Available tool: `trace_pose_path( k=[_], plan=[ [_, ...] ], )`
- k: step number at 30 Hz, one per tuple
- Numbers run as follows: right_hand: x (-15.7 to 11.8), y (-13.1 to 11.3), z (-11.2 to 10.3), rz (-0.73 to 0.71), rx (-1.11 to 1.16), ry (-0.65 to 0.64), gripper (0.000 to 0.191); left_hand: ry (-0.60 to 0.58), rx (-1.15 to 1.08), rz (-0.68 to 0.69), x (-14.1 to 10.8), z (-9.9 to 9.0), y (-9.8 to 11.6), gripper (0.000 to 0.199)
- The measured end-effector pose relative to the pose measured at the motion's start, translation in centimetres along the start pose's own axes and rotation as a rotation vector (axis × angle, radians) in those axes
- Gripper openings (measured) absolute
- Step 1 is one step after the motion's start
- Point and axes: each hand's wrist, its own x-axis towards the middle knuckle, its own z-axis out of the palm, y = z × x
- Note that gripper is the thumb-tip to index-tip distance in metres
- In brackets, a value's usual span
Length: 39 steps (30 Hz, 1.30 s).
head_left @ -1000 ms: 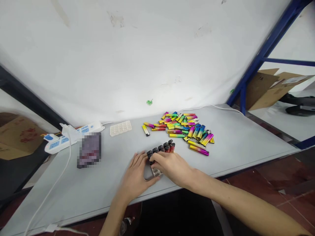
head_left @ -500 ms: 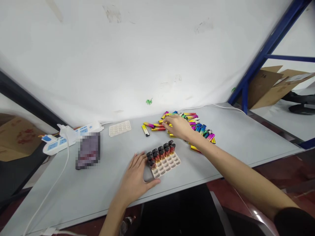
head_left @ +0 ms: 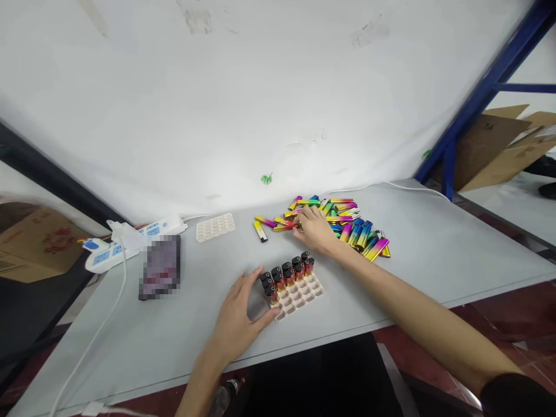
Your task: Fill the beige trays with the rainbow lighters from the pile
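Observation:
A pale tray (head_left: 299,300) of small pockets lies near the table's front edge, with several black-topped red lighters (head_left: 289,274) upright in its back and left pockets. My left hand (head_left: 242,310) is beside the tray's left end, thumb and fingers spread, with the thumb by its near corner. Further back, my right hand (head_left: 315,230) is over the left part of a heap of shiny multicoloured lighters (head_left: 360,234). Its fingers bend down; their tips and anything between them are too small to make out. A yellow and white lighter (head_left: 260,231) lies left of the heap.
A second pale tray (head_left: 215,227) lies at the back left. Near it are a dark pouch (head_left: 160,267), blurred out, and a white power strip (head_left: 143,236) with a cable running forward. The white wall (head_left: 243,116) stands behind the table. Cardboard boxes (head_left: 499,145) are at the right.
The view has shifted slightly. My right hand has moved a little toward me over the heap, its fingers now lower among the lighters. My left hand stays by the tray with its fingers apart.

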Motion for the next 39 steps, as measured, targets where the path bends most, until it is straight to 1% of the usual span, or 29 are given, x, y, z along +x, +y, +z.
trace_pose_path(
  k=[1, 3, 5, 7, 9, 11, 14, 17, 19, 21, 24, 26, 27, 29, 32, 36, 39],
  plan=[
    [-0.3, -0.1, -0.1, 0.034, 0.13, 0.076, 0.015, 0.035, -0.019, 0.017, 0.0, -0.1, 0.3, 0.077],
    [-1.0, -0.4, -0.4, 0.142, 0.484, 0.236, 0.02, 0.11, -0.024, 0.098, -0.1, 0.1, 1.0, 0.078],
    [-1.7, -0.7, -0.6, 0.257, 0.821, 0.354, 0.027, 0.157, 0.032, 0.208, -0.2, 0.4, 1.6, 0.07],
    [-2.3, -0.9, -0.8, 0.326, 1.043, 0.406, 0.032, 0.171, 0.109, 0.278, -0.4, 0.8, 2.1, 0.061],
    [-2.7, -0.9, -0.9, 0.366, 1.154, 0.388, 0.035, 0.187, 0.159, 0.288, -0.5, 1.2, 2.3, 0.059],
    [-2.9, -0.8, -1.0, 0.419, 1.217, 0.302, 0.04, 0.206, 0.174, 0.275, -0.7, 1.4, 2.3, 0.06],
    [-3.2, -0.6, -1.1, 0.523, 1.282, 0.167, 0.057, 0.21, 0.168, 0.281, -0.9, 1.5, 2.1, 0.064],
    [-3.5, -0.7, -1.0, 0.57, 1.325, 0.119, 0.066, 0.205, 0.124, 0.266, -0.9, 1.6, 2.1, 0.072],
    [-3.6, -0.8, -0.9, 0.596, 1.331, 0.092, 0.067, 0.198, 0.055, 0.204, -0.9, 1.6, 2.2, 0.08],
    [-3.6, -0.9, -0.8, 0.636, 1.334, 0.058, 0.067, 0.181, -0.04, 0.111, -0.8, 1.5, 2.2, 0.09],
    [-3.5, -1.0, -0.9, 0.673, 1.403, 0.019, 0.063, 0.116, -0.156, 0.001, -0.6, 1.6, 2.0, 0.11],
    [-3.4, -1.2, -1.1, 0.682, 1.463, 0.007, 0.058, 0.068, -0.172, -0.053, -0.4, 1.9, 1.7, 0.121],
    [-3.5, -1.3, -1.1, 0.685, 1.484, 0.004, 0.056, 0.051, -0.158, -0.078, -0.4, 2.0, 1.5, 0.123],
    [-3.5, -1.4, -1.1, 0.683, 1.501, -0.006, 0.053, 0.038, -0.104, -0.109, -0.3, 2.3, 1.2, 0.122],
    [-3.7, -1.5, -0.9, 0.664, 1.48, -0.016, 0.051, 0.035, -0.021, -0.101, -0.2, 2.5, 0.9, 0.112],
    [-3.7, -1.5, -0.6, 0.674, 1.407, -0.005, 0.057, 0.036, 0.007, -0.101, -0.2, 2.5, 1.1, 0.103],
    [-3.8, -1.5, -0.5, 0.692, 1.373, 0.006, 0.063, 0.039, 0.001, -0.133, -0.1, 2.5, 1.2, 0.1]
  ],
)
